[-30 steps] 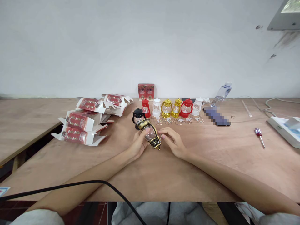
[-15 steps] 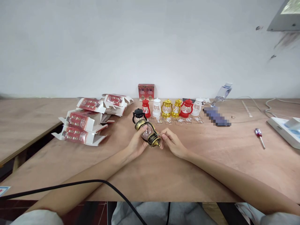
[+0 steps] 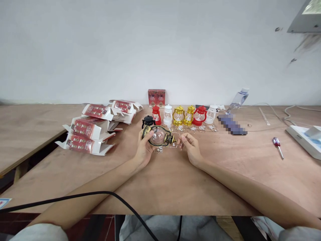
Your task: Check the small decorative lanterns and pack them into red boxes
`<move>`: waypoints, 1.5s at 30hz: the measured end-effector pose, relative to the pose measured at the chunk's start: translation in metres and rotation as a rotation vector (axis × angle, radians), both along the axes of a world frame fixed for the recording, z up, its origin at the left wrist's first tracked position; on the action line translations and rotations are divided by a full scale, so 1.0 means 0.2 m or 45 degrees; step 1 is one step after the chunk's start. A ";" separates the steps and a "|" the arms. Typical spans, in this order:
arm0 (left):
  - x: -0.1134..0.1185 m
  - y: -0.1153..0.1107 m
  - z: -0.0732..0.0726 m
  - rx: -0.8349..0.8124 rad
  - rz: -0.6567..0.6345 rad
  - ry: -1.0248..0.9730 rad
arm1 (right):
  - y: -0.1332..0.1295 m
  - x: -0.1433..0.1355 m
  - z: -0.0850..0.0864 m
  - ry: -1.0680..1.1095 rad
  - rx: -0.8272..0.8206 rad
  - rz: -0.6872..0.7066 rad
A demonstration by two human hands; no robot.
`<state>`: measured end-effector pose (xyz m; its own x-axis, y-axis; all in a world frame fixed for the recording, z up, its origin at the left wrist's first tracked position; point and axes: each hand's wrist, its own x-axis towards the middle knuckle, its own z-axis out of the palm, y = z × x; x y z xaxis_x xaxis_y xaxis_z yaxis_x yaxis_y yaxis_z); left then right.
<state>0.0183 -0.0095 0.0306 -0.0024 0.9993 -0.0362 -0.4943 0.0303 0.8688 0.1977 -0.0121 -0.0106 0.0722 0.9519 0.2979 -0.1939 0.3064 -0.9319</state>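
Note:
My left hand point(image 3: 144, 147) grips a bronze-and-black lantern point(image 3: 159, 136) by its base. The lantern lies nearly level, its cap pointing right. My right hand point(image 3: 190, 147) is just right of the cap, thumb and fingertips pinched together at a thin wire; exactly what they hold is too small to tell. Behind my left hand stands a black lantern point(image 3: 148, 121). Further back is a row with a red lantern point(image 3: 155, 115), a white lantern point(image 3: 168, 115), a gold lantern point(image 3: 179, 116) and several more. Thin wire pieces with small parts point(image 3: 193, 129) lie before the row.
Opened red-and-white boxes point(image 3: 82, 129) are piled at the left. Two upright red boxes point(image 3: 156, 98) stand by the wall. On the right are a tilted bottle point(image 3: 238, 99), a blurred dark phone-like object point(image 3: 232, 125), a screwdriver point(image 3: 278, 147) and a white power strip point(image 3: 306, 137). A black cable point(image 3: 105, 192) crosses in front.
The bronze lantern has turned from slanting down to nearly level, its cap now pointing right. My right hand has moved slightly right, away from the cap. Wire pieces beneath the lantern now show.

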 end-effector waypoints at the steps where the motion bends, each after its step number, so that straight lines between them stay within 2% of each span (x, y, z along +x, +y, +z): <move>1: 0.00 0.00 0.00 0.010 0.007 0.035 | 0.01 0.01 0.00 0.052 -0.038 -0.015; 4: 0.00 -0.01 0.00 0.069 -0.026 0.183 | 0.02 0.02 0.00 0.117 -0.078 -0.048; 6: 0.00 -0.01 -0.02 0.167 0.013 0.332 | 0.01 0.02 0.00 0.134 -0.095 -0.020; 10: 0.00 -0.01 -0.08 0.408 0.255 0.663 | -0.02 0.01 0.00 0.052 -0.112 0.236; 13: 0.01 -0.04 -0.11 0.511 0.286 0.799 | -0.04 0.00 0.01 -0.112 -0.050 0.348; 15: 0.01 -0.06 -0.12 0.596 0.242 0.829 | -0.05 -0.01 0.01 -0.249 0.012 0.292; 18: 0.01 -0.09 -0.12 0.773 0.200 0.895 | -0.06 -0.01 0.01 -0.423 0.078 0.107; 20: 0.01 -0.10 -0.12 0.891 0.218 0.961 | -0.06 -0.01 0.00 -0.455 0.077 0.022; 23: 0.01 -0.11 -0.12 1.011 0.268 1.017 | -0.06 -0.01 -0.01 -0.445 0.057 -0.013; 25: 0.02 -0.11 -0.13 1.020 0.283 1.011 | -0.05 -0.01 -0.03 -0.445 0.058 -0.019; 29: 0.03 -0.10 -0.13 0.905 0.241 0.950 | -0.05 0.00 -0.04 -0.455 0.074 -0.055; 38: 0.05 -0.09 -0.14 0.814 0.259 0.914 | -0.05 -0.03 -0.02 -0.710 0.121 -0.241; 41: 0.05 -0.08 -0.14 0.735 0.247 0.873 | -0.04 -0.04 -0.01 -0.752 0.116 -0.234; 45: 0.04 -0.04 -0.16 0.616 0.290 0.854 | -0.01 -0.05 -0.05 -0.644 0.102 -0.162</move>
<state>0.0257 -0.0183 -0.0006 -0.0735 0.8768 0.4752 0.1794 -0.4571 0.8711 0.1882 -0.0134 -0.0206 0.0142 0.9176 0.3972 0.3176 0.3726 -0.8720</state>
